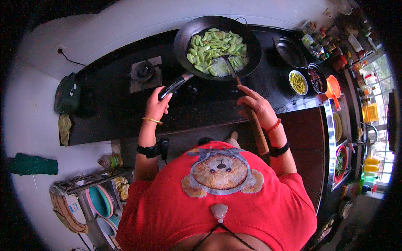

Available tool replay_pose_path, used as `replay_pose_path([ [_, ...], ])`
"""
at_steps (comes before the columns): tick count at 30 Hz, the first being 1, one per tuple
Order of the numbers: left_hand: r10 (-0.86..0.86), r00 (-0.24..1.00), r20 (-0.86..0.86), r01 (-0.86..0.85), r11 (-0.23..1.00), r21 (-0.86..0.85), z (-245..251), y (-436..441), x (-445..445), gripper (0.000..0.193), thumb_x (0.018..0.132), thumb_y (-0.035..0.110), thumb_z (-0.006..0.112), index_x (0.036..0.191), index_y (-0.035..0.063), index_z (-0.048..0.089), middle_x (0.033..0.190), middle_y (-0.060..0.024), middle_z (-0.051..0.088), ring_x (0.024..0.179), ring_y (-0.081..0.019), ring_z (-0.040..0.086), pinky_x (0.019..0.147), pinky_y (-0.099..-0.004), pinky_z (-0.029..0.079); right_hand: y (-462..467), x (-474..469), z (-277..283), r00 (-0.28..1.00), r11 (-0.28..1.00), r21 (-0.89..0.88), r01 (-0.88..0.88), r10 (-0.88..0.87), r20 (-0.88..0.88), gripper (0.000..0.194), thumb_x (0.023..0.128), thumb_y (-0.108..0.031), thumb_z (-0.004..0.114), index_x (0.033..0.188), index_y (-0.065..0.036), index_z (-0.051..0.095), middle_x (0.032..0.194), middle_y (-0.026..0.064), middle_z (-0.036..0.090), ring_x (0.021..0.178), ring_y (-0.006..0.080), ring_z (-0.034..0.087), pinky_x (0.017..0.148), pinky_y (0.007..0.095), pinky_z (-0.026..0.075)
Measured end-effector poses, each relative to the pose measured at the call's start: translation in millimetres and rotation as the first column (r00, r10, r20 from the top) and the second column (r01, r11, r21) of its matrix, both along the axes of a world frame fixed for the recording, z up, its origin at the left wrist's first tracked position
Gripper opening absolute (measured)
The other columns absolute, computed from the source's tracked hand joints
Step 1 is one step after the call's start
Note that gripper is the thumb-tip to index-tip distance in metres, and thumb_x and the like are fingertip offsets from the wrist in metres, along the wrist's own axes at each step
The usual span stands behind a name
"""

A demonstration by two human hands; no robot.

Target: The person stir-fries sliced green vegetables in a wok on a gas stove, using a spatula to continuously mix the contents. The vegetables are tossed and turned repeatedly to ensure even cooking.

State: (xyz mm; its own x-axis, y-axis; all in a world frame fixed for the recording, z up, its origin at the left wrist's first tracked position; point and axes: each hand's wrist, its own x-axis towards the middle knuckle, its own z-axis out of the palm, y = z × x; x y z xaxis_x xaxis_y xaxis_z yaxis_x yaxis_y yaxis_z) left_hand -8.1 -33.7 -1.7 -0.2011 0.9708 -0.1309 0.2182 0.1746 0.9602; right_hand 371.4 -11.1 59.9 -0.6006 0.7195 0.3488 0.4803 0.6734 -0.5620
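Note:
A large dark wok [185, 34] stands at the back of the black counter, holding flat green bean pods [216, 44] in bubbling, foamy liquid. My left hand [157, 102] grips the wok's black handle [173, 87]. In my right hand [259, 105] is the long wooden handle [258, 131] of a metal spatula [230, 66]; the index finger lies along the shaft. The spatula's blade dips among the pods at the near right of the wok and is partly hidden by liquid.
A bare gas burner [145, 71] lies left of the wok. To the right are a black pan [289, 51], a bowl of chopped yellow-green food [298, 82], a bowl of dark food [315, 77] and an orange strainer [333, 87]. Bottles crowd the far right, beyond a sink [337, 106].

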Motion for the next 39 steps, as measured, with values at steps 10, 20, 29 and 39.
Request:
replay_pose_path([
  [10, -0.001, 1.0, -0.007, 0.001, 1.0, 0.011, 2, 0, -1, 0.042, 0.09, 0.021, 0.068, 0.126, 0.0048, 0.053, 0.065, -0.0018, 0.056, 0.046, -0.0089, 0.051, 0.043, -0.0242, 0.042, 10, 16, 83, 0.992, 0.977, 0.178, -0.12, 0.125, -0.021, 0.015, 0.078, -0.004, 0.066, 0.092, -0.007, 0.065, 0.124, 0.0211, 0.062, 0.117, 0.0391, 0.06, 0.093, 0.042, 0.051],
  [20, 0.009, 1.0, 0.004, -0.009, 1.0, -0.013, 3, -1, 2, 0.041, 0.09, 0.02, 0.069, 0.125, 0.005, 0.054, 0.068, -0.0022, 0.057, 0.049, -0.0084, 0.052, 0.044, -0.0246, 0.043, 39, -26, 11, 0.989, 0.986, 0.081, -0.146, 0.142, 0.049, 0.017, 0.082, -0.01, 0.057, 0.094, -0.01, 0.068, 0.136, 0.0149, 0.056, 0.127, 0.0365, 0.052, 0.103, 0.0412, 0.045],
  [29, -0.003, 1.0, -0.002, 0.003, 1.0, 0.019, 2, 0, 1, 0.039, 0.089, 0.019, 0.07, 0.123, 0.0048, 0.055, 0.068, -0.0021, 0.057, 0.049, -0.0082, 0.052, 0.043, -0.0236, 0.042, 34, 11, 54, 0.984, 0.973, 0.152, -0.175, 0.176, 0.008, 0.012, 0.078, -0.012, 0.062, 0.088, -0.008, 0.066, 0.123, 0.0167, 0.064, 0.12, 0.0378, 0.057, 0.099, 0.0415, 0.047],
  [39, 0.018, 1.0, -0.001, -0.018, 1.0, 0.004, 2, -1, 3, 0.041, 0.089, 0.019, 0.07, 0.124, 0.0052, 0.055, 0.065, -0.0023, 0.057, 0.048, -0.008, 0.052, 0.043, -0.0241, 0.043, 26, -45, -1, 0.791, 0.99, -0.116, 0.083, -0.136, -0.596, 0.019, 0.076, 0.01, 0.067, 0.089, -0.003, 0.063, 0.123, 0.0193, 0.064, 0.109, 0.0235, 0.063, 0.093, 0.0341, 0.05],
])
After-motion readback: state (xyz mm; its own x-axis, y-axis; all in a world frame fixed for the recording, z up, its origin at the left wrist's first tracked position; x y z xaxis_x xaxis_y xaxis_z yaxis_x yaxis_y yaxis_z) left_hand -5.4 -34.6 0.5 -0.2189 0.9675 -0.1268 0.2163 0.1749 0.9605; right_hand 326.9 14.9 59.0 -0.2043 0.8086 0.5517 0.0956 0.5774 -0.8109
